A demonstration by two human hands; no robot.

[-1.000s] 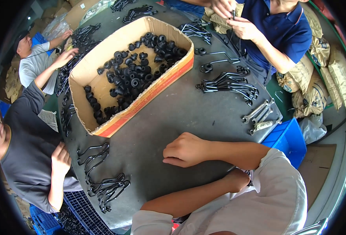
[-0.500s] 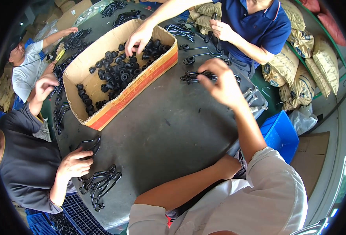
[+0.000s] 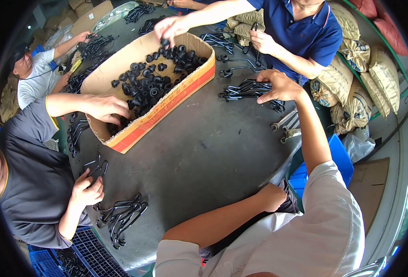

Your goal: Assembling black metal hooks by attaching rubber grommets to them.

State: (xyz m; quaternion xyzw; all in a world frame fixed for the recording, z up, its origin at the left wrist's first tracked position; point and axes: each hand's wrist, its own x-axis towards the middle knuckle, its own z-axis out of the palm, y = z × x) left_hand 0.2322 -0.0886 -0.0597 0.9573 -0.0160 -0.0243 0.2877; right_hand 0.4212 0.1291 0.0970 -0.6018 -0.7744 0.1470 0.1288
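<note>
While the left hand [image 3: 272, 198] lies clenched, the right hand [image 3: 282, 86] spans bent black rods [image 3: 241, 91] — its grasp unclear.

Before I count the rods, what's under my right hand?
A bunch of bent black rods shows left of your right hand and past its lower edge; the stretch behind the hand is covered.

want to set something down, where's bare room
Bare: the middle of the grey tabletop, between the orange-sided cardboard box and your left forearm. Crowded: around your right hand, with bent black metal rods and silver wrenches.
</note>
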